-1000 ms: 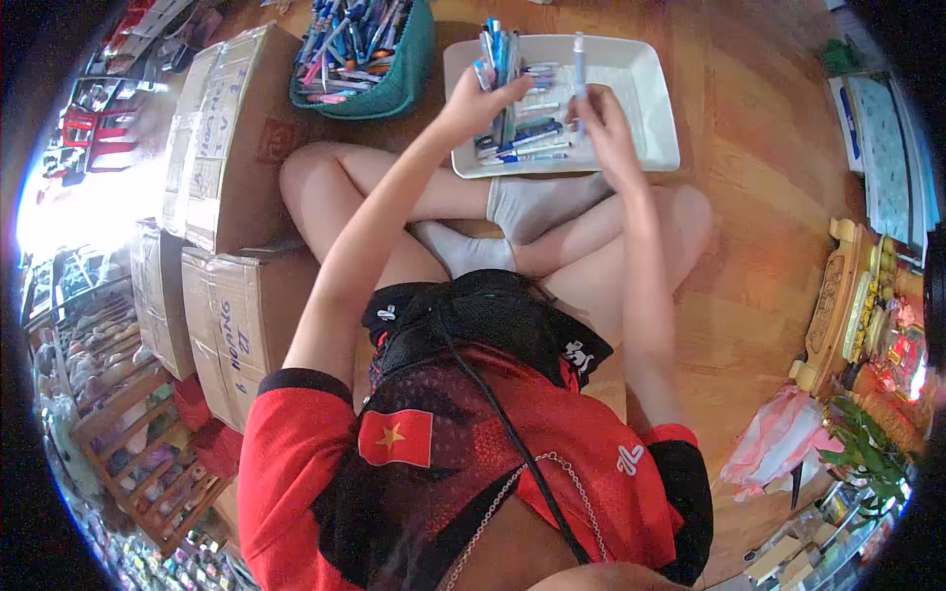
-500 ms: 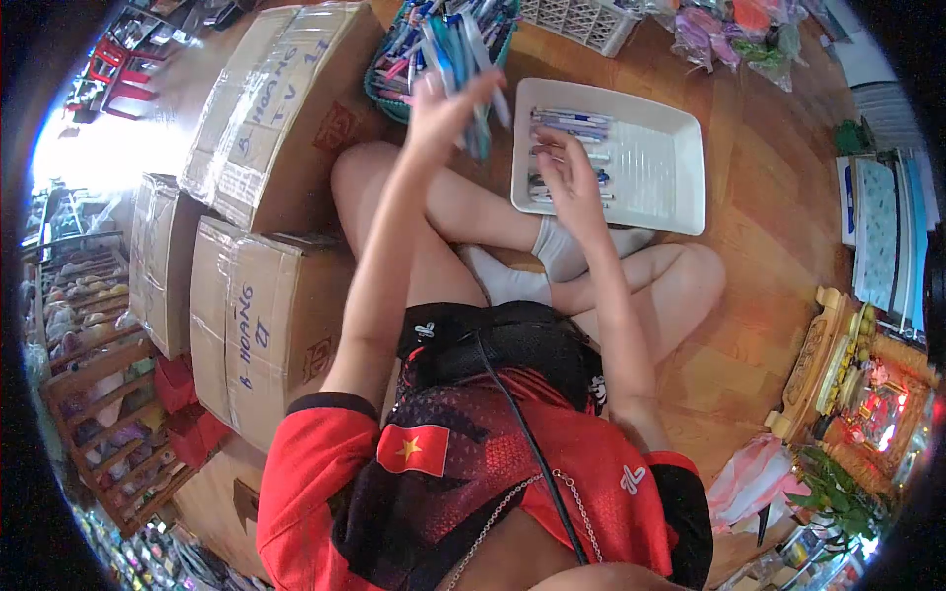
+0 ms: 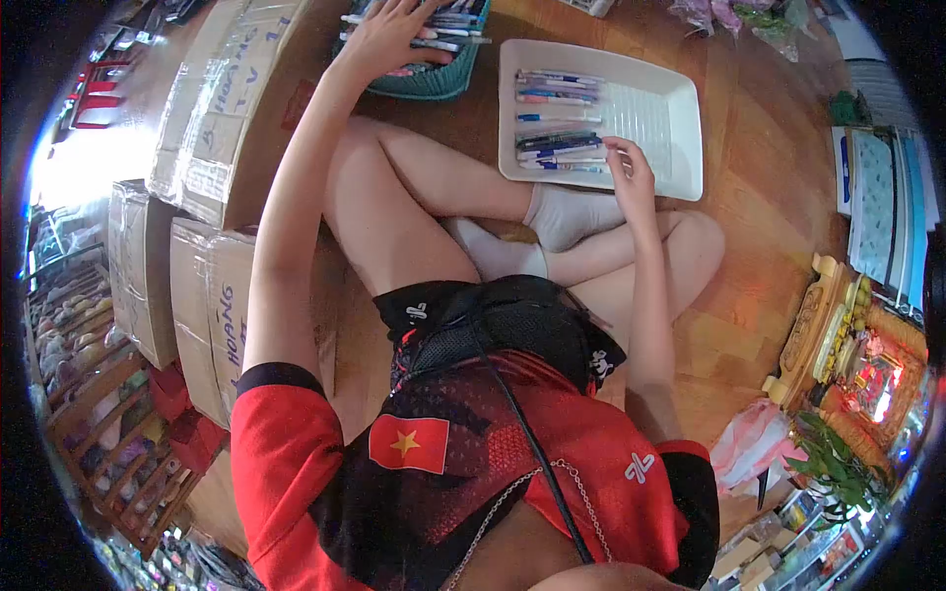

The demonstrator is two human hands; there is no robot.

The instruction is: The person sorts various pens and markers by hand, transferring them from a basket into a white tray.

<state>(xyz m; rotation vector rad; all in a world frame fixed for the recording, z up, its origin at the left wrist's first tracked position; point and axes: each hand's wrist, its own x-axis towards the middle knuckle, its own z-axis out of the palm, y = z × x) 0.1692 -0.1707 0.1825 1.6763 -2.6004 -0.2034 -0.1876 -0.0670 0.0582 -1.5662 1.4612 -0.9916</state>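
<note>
My left hand (image 3: 389, 41) lies palm down with spread fingers over the pens (image 3: 455, 22) heaped in a teal basket (image 3: 434, 81). No pen is gripped in it that I can see. My right hand (image 3: 634, 182) hovers at the front of a white tray (image 3: 687, 148), its bent fingertips close to the right ends of the pens there; the fingers are apart with nothing visible between them. Inside the tray, several pens (image 3: 558, 143) lie sideways in rough rows along the left half, and the ribbed floor shows on the right.
Taped cardboard boxes (image 3: 202, 305) stand along the left, close to my left arm. My crossed legs (image 3: 434, 182) and white socks (image 3: 576, 217) are just in front of the tray. A carved wooden altar (image 3: 803, 330) with lights is at the right.
A bunch of pens was at my left hand over the basket's edge; now the hand is spread on the heap. My right hand has moved right across the tray. The view has shifted.
</note>
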